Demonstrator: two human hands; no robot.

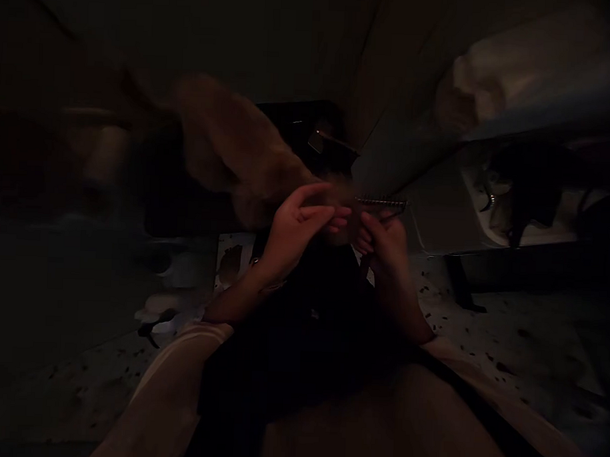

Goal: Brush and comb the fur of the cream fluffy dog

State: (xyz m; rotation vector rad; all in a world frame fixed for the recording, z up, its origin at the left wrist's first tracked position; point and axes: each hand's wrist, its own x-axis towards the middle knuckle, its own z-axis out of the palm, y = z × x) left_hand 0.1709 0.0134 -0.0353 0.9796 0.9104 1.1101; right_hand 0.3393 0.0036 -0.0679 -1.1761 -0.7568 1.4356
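The picture is very dark. A brown furry animal, which looks like a dog [238, 139], is on a dark surface ahead and to the left, its near end reaching down to my hands. My left hand [302, 222] is at that end, fingers curled and thumb drawn in against them; what lies between them is hidden. Just beyond my left fingertips is a blurred tan tuft [342, 190]. My right hand [384, 241] is wrapped around the handle of a grooming brush [380, 202], its row of bristles pointing up, close to the tuft.
A pale, blurred bulky shape [520, 76] is at the upper right. Below it, a light tray or basin [490, 225] holds dark items. Small dark bits are scattered over the pale floor [521, 343]. A thin metallic frame [333, 141] stands behind my hands.
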